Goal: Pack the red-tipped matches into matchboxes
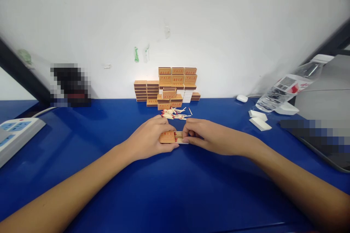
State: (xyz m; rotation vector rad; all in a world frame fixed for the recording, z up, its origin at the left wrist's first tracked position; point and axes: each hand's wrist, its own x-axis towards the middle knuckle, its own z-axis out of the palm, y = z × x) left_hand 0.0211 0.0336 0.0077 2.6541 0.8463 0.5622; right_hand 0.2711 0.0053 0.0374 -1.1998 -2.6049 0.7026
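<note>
My left hand is closed around the sleeve of a matchbox, thumb along the near side and fingers over the far side. From the sleeve's right end the white inner tray sticks out partway, with red-tipped matches lying in it. The fingers of my right hand are curled and pinch at the tray's right end; they cover that end, so whether a match is also between them is hidden. Just beyond both hands lies a loose pile of matches on the blue table.
Stacked matchboxes stand against the wall behind the pile. On the right are a tilted plastic bottle, white angular pieces, a small white case and a dark, partly pixelated object. A power strip sits at left.
</note>
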